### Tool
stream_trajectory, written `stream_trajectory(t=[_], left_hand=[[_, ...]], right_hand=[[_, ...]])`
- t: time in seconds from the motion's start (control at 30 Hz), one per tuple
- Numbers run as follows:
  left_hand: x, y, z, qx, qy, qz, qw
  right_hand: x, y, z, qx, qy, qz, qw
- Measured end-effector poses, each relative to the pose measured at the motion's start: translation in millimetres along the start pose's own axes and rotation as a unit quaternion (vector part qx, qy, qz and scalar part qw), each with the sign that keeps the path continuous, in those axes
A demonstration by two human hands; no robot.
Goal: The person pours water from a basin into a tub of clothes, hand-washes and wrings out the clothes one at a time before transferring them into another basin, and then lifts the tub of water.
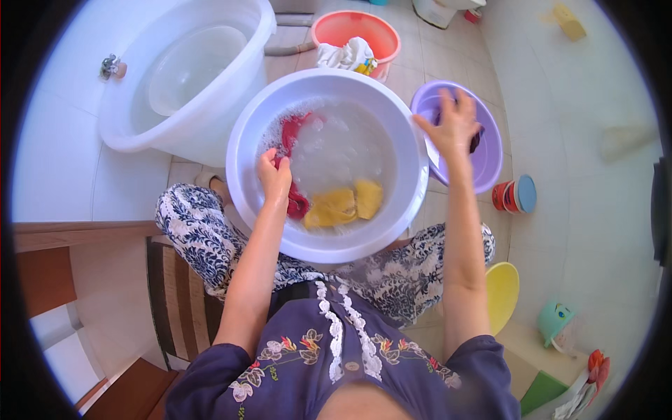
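A pale lavender plastic basin (327, 252) holds cloudy, sudsy water. My left hand (275, 177) grips a red cloth (297, 203) at the basin's left side, partly in the water. Close by, a yellow cloth (331, 208) lies in the water along the near edge. Over a smaller purple tub (491, 157) at the right, my right hand (451, 123) is raised with its fingers spread and nothing held. Dark cloth (476, 140) shows in that tub, partly hidden behind the hand.
A large translucent tub (215, 115) with water stands at the left. Beyond the basin is a coral bucket (386, 39) with white cloth (346, 54) over its rim. Small red containers with a blue lid (525, 193) and a yellow oval basin (502, 296) sit along the right wall.
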State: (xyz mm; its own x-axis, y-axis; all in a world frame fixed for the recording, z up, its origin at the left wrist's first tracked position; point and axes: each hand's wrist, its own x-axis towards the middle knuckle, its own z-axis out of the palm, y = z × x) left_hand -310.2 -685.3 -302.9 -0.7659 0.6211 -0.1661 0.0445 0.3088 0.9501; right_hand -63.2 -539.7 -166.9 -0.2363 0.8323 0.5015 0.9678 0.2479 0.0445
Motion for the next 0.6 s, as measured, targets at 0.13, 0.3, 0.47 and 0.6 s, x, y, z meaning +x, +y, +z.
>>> stream_trajectory(t=[0.13,0.3,0.47,0.6], left_hand=[[-3,-30,-11,0.060,-0.004,-0.017,0.998],[-16,-38,-8,0.198,-0.074,0.039,0.977],[-5,-35,-13,0.210,-0.105,-0.016,0.972],[2,-45,5,0.199,-0.076,-0.087,0.973]], right_hand=[[-18,-132,86,0.416,-0.103,-0.217,0.877],[-66,-206,161,0.326,-0.224,-0.285,0.873],[-65,-154,157,0.173,-0.261,-0.126,0.941],[-66,-114,127,0.167,-0.237,0.011,0.957]])
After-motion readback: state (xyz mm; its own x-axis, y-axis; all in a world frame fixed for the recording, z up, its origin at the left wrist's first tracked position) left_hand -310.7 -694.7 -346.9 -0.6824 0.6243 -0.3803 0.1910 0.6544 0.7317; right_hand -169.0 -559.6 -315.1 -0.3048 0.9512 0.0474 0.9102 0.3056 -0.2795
